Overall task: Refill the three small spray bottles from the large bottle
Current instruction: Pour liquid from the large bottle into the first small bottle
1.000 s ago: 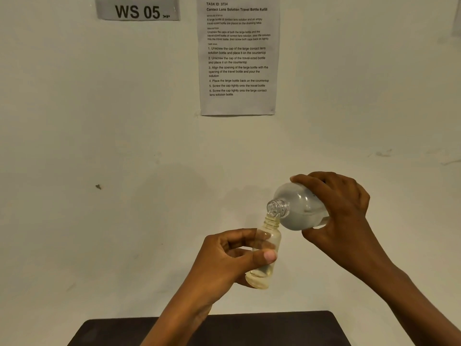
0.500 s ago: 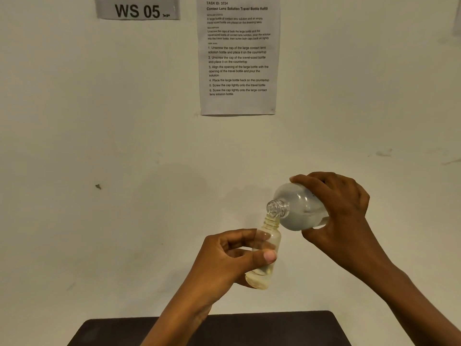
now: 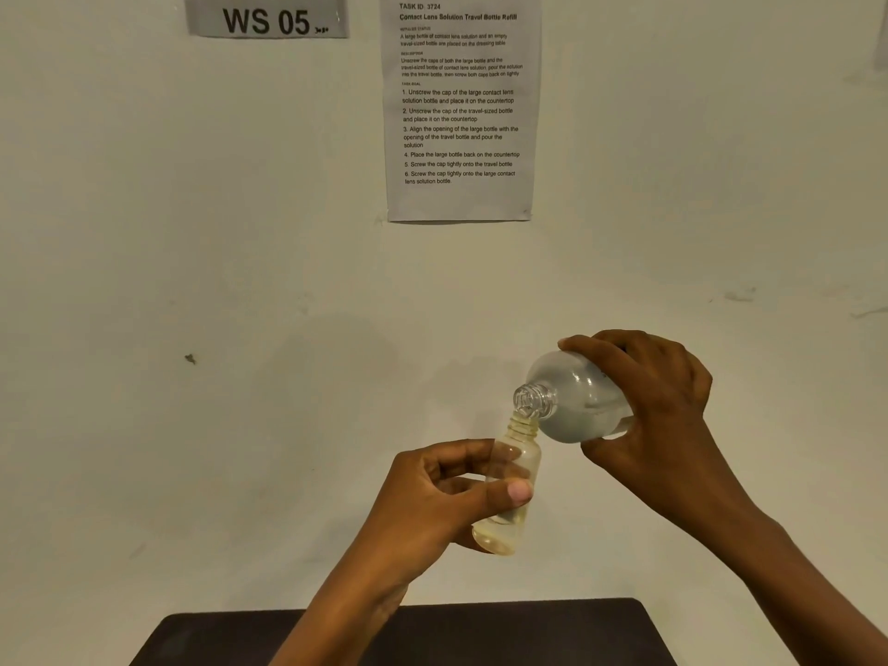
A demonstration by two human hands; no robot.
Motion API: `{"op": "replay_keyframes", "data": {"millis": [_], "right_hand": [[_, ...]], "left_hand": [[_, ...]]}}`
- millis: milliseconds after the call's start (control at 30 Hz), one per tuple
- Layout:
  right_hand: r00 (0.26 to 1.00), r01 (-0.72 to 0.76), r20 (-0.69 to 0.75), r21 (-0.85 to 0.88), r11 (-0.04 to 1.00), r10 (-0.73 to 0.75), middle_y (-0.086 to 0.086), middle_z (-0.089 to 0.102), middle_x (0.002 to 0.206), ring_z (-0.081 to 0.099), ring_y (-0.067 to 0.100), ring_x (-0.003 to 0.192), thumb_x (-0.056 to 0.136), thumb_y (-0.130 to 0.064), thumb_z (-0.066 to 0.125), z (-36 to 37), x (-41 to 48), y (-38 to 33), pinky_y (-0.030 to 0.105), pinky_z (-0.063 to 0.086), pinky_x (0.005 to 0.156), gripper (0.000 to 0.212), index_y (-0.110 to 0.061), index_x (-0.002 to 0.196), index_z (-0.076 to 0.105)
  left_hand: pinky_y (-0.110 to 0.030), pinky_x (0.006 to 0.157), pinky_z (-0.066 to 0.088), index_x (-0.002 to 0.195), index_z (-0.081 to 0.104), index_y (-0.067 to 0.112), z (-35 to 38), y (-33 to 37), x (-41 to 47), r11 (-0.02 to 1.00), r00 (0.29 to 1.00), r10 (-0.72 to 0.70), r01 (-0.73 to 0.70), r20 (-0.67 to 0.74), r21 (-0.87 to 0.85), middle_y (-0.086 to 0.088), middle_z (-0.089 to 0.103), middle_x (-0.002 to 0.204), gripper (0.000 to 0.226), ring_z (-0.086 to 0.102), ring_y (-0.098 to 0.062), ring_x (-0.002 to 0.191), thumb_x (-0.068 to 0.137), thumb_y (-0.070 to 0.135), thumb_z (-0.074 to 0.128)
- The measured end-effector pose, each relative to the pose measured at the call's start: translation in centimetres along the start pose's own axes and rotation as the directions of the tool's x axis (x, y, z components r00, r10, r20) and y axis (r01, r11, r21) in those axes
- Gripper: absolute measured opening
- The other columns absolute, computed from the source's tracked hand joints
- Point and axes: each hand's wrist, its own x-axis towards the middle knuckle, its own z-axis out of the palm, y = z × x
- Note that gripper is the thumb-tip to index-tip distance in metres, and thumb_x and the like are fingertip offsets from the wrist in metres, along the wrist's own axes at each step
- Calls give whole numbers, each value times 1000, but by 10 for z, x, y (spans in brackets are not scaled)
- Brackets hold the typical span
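"Above the dark table [image 3: 432,636], under the WS 05 sign [image 3: 266,19], what is happening?" the desk editor is asking.

"A person is pouring," the photographer is answering. "The right hand [image 3: 658,415] is wrapping its fingers round the large bottle [image 3: 576,401] and tipping it neck-down to the left, so that its open mouth is sitting right at the open neck of a small spray bottle [image 3: 521,454]. The left hand [image 3: 432,497] is clamping that small bottle between thumb and curled fingers, holding it nearly upright in the air, clear of the table."

"How far along is the refill?"

"Pale liquid is pooling low in the small bottle and most of its body is looking unfilled, so I am judging this fill to be at an early stage. The other two small bottles and the caps are not showing in the shot, so I am unable to say which of the three this is."

"And what is the next move calling for?"

"Steadiness, I am guessing. That means holding the two mouths in line, since the small neck is narrow and a slip would be sending liquid over the left fingers. Then it means watching the level and righting the large bottle before the liquid is reaching the neck."
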Motion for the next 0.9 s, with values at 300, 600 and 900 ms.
{"op": "replay_keyframes", "data": {"millis": [300, 600, 900], "right_hand": [[1000, -5, 5, 1, 1000, 5, -1, 53, 111, 38, 18, 112, 54, -18, 61, 1, 0, 0, 33, 15, 97, 68, -38, 117, 43], [1000, -5, 12, -1, 1000, 5, -1, 53, 112, 40, 20, 113, 55, -20, 61, 1, -1, 0, 31, 15, 98, 67, -38, 117, 43], [1000, -1, 22, -13, 1000, 1, 0, 54, 111, 37, 18, 113, 55, -21, 62, 1, -1, -1, 24, 11, 95, 68, -37, 117, 42]], "left_hand": [[-26, 59, 57, 90, 71, 27, -1, -1, 0, 1000, 1000, -1, 1, -10, 5, 6, 74, 91, 31, 71, -14, 81, 59, 29, 74], [-25, 58, 57, 87, 71, 29, -1, 0, -1, 1000, 1000, -1, 1, 0, -9, 9, 74, 87, 34, 72, -11, 79, 53, 33, 72], [-24, 56, 57, 85, 70, 30, -1, -1, -1, 1000, 1000, 1, -1, -3, -6, 12, 74, 84, 32, 72, -10, 78, 54, 32, 72]]}}
